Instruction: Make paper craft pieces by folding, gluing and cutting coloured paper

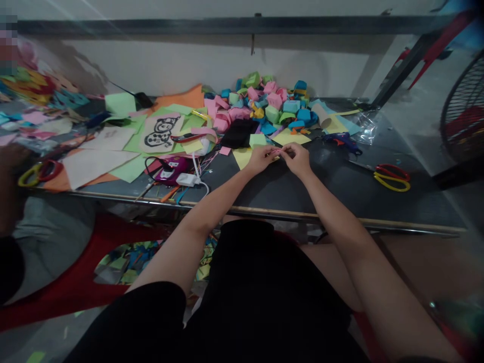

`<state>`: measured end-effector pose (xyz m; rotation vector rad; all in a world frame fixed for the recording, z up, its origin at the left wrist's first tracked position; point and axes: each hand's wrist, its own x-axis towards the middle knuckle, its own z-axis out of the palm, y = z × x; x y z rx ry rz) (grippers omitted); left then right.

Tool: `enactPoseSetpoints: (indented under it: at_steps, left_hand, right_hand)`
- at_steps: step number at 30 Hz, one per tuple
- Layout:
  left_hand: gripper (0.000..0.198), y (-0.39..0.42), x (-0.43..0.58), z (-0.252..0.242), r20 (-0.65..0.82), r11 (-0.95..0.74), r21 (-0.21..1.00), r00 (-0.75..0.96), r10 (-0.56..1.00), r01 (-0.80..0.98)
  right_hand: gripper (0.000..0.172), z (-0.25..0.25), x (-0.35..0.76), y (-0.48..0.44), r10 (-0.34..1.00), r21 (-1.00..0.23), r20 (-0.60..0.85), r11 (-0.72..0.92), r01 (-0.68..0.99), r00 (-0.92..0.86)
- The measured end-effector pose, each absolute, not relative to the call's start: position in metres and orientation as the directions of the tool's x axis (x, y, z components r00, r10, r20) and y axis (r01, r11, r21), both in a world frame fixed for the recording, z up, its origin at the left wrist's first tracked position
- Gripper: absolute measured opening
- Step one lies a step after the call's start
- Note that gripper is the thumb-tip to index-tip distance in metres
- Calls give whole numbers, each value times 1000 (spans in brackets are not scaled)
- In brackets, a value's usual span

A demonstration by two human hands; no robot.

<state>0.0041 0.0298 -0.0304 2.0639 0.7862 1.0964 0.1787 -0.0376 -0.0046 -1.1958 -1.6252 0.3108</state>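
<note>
My left hand [260, 158] and my right hand [297, 157] meet over the dark table [295, 189], both pinching a small pink paper strip [276, 152] between their fingertips. A yellow paper sheet [242, 156] lies under my left hand. Just beyond my hands lie a black pouch [239, 133] and a heap of folded coloured paper pieces [264, 103].
Red and yellow scissors [391, 177] lie at the right, a blue glue gun [343, 141] behind them. Paper sheets, a drawing [162, 132] and a purple device [171, 170] with a white cable lie at the left. Another person's arm [9, 191] shows at the far left. A fan [465, 113] stands right.
</note>
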Motion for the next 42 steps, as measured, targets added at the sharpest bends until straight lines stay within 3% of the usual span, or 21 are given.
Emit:
enactPoseSetpoints:
  at_steps: [8, 18, 22, 26, 29, 35, 42]
  left_hand:
    - [37, 25, -1, -23, 450, -584, 797, 490, 746, 156]
    - [30, 24, -3, -23, 403, -529, 836, 491, 772, 147]
    - [26, 22, -2, -21, 400, -538, 822, 481, 780, 189]
    - [16, 20, 1, -19, 423, -561, 760, 405, 811, 330]
    - [12, 20, 3, -20, 416, -534, 752, 351, 839, 386]
    - [18, 19, 2, -20, 317, -384, 908, 325, 891, 168]
    - [32, 16, 0, -12, 324, -373, 917, 280, 904, 143]
  right_hand:
    - [48, -7, 184, -31, 919, -886, 395, 380, 265, 5]
    - [46, -11, 188, -26, 955, -938, 290, 298, 180, -67]
    - [38, -8, 188, -31, 930, -896, 364, 364, 253, -48]
    - [25, -2, 185, -40, 856, -693, 507, 475, 543, -101]
    - [17, 0, 182, -42, 848, -619, 526, 431, 656, -62]
    - [29, -1, 180, -40, 866, -744, 499, 420, 520, 14]
    - [31, 1, 180, -39, 881, -813, 470, 412, 412, 46]
